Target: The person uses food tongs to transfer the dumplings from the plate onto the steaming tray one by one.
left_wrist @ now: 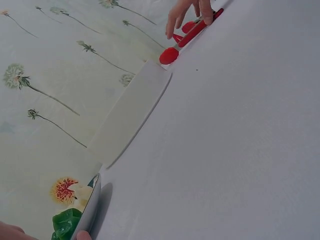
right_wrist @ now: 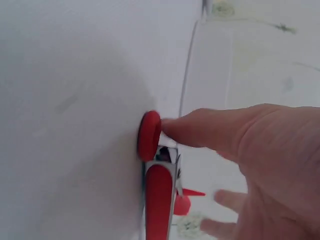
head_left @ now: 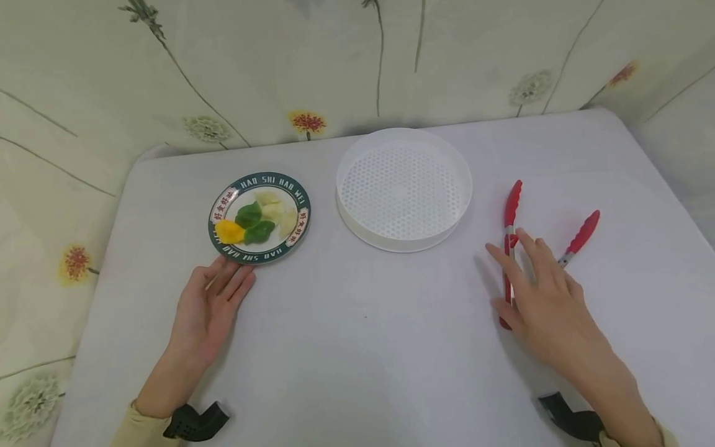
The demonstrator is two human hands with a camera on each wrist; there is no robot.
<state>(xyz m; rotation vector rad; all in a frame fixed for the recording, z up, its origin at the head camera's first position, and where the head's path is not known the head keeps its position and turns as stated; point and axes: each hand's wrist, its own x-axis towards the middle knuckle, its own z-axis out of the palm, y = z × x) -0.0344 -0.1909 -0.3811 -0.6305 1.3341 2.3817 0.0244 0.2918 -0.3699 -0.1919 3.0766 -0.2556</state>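
My left hand (head_left: 206, 310) is palm up at the near edge of a green-rimmed plate (head_left: 269, 256), its loosely straight fingertips right at the rim and partly hidden beneath it. Green, yellow and pale dumpling-like pieces (head_left: 259, 231) lie on this plate; a glossy green one (left_wrist: 66, 222) shows in the left wrist view. Over to the right, my right hand (head_left: 550, 304) hovers with fingers spread above red-and-silver tongs (head_left: 508, 261), whose arms are spread apart. In the right wrist view the thumb (right_wrist: 200, 129) is at the red end of the tongs (right_wrist: 149, 136).
Between the hands, toward the back edge, stands a round white tray (head_left: 404, 243) with a perforated bottom. A white cloth (head_left: 357, 360) covers the table. Behind it hangs a flower-patterned backdrop (head_left: 335, 62).
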